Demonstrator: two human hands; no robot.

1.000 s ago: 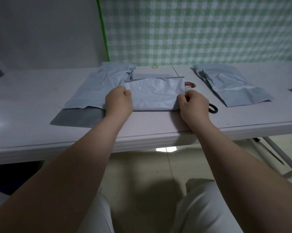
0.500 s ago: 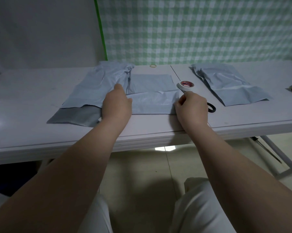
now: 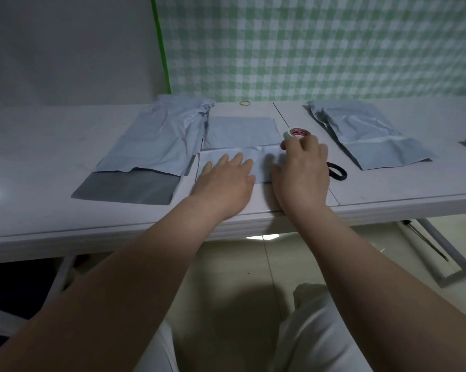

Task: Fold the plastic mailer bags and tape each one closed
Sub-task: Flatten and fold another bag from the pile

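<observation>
On the counter [image 3: 52, 157] our folded bag [image 3: 242, 135] lies between the left stack [image 3: 159, 140] and right stack [image 3: 366, 138], near the front edge. Our left hand [image 3: 226, 181] has slid onto it, fingers [image 3: 237, 162] flat; our right hand [image 3: 303, 170] has left its edge and grips the tape [image 3: 299, 132].

Before you, a pale bench [image 3: 65, 146] spans a tiled floor [image 3: 239, 277], with its metal legs [image 3: 441, 253] showing under the bench's right end. Behind the bench hangs a green-and-white checked cloth [image 3: 320, 44] edged by a green strip [image 3: 160, 41]. A small yellowish band [image 3: 244, 103] lies at the bench's back edge.
</observation>
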